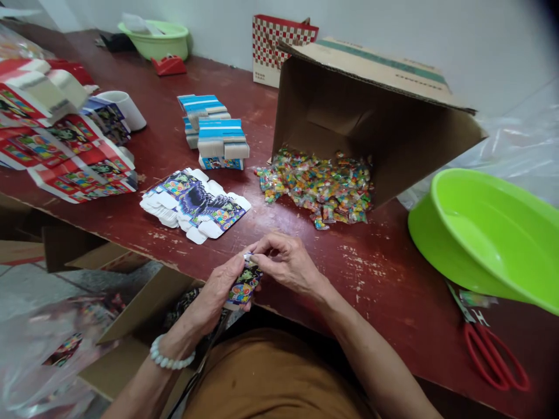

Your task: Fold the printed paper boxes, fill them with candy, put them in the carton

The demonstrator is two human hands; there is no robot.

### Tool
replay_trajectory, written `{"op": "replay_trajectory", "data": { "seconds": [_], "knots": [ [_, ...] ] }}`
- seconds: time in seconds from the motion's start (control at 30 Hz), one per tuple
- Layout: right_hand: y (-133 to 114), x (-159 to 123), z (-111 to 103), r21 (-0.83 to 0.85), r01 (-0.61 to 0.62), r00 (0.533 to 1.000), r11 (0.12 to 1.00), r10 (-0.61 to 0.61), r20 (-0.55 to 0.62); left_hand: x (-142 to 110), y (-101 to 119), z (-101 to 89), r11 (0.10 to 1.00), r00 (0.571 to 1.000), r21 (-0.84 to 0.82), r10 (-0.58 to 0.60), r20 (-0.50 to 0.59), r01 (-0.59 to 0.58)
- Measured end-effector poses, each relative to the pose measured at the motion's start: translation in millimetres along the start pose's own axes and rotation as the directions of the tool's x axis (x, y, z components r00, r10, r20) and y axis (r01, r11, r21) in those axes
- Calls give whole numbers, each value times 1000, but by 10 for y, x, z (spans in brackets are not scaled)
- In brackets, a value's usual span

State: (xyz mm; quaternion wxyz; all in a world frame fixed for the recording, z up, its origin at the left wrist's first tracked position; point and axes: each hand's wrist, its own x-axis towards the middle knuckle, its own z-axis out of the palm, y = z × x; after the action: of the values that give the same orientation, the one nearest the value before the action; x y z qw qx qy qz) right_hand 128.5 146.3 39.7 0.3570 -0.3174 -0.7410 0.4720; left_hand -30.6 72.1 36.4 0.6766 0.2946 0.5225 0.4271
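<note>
Both hands meet at the near edge of the dark red table (384,273). My left hand (218,291) is wrapped round a small printed carton (243,286) with purple and colourful artwork. My right hand (286,262) pinches the carton's top flap with fingers pressed together. Just beyond the hands lies a fanned stack of flat purple cartons (194,203). A pile of small wrapped candies (318,186) spills from a cardboard box (371,116) lying on its side.
A lime green basin (489,233) tilts at the right, with red-handled scissors (491,346) in front of it. Blue-striped flat cartons (216,131) sit mid-table, red ones (65,145) at left. Another green bowl (157,38), a tape dispenser (169,64), a checkered bag (273,43) stand at back. An open box (131,343) sits below.
</note>
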Motion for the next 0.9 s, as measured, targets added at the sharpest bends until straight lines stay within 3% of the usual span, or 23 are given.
{"op": "replay_trajectory", "data": {
  "seconds": [0.13, 0.27, 0.37, 0.5, 0.6, 0.67, 0.73, 0.8, 0.9],
  "knots": [
    [8, -34, -42, 41, -32, 991, 999, 27, 128, -3, -38, -1, 999, 1000, -52, -1, 18, 2],
    [-97, -92, -105, -222, 83, 979, 972, -38, 200, -8, -90, 25, 989, 998, -134, -58, 17, 59],
    [-178, -147, -72, -266, 133, 971, 955, -72, 228, -20, -85, 71, 962, 996, -256, -92, 23, 95],
    [-109, -193, 24, -67, 17, 993, 998, -9, 114, -50, -102, 176, 930, 997, -359, -70, 22, 73],
    [64, -184, -27, 116, -135, 982, 984, 117, 148, -95, -202, 239, 919, 996, -386, -92, 6, 87],
    [212, -163, -176, 87, -190, 979, 978, 183, 85, -143, -294, 232, 912, 989, -382, -144, 36, 147],
    [374, -144, -396, -135, -196, 972, 971, 174, -157, -203, -390, 177, 907, 971, -347, -220, 93, 239],
    [534, -143, -617, -505, -293, 922, 812, 100, -374, -265, -482, 86, 907, 953, -292, -283, 108, 303],
    [726, -204, -799, -759, -400, 906, 514, 93, -414, -337, -579, -76, 925, 950, -221, -310, 39, 311]
  ]
}}
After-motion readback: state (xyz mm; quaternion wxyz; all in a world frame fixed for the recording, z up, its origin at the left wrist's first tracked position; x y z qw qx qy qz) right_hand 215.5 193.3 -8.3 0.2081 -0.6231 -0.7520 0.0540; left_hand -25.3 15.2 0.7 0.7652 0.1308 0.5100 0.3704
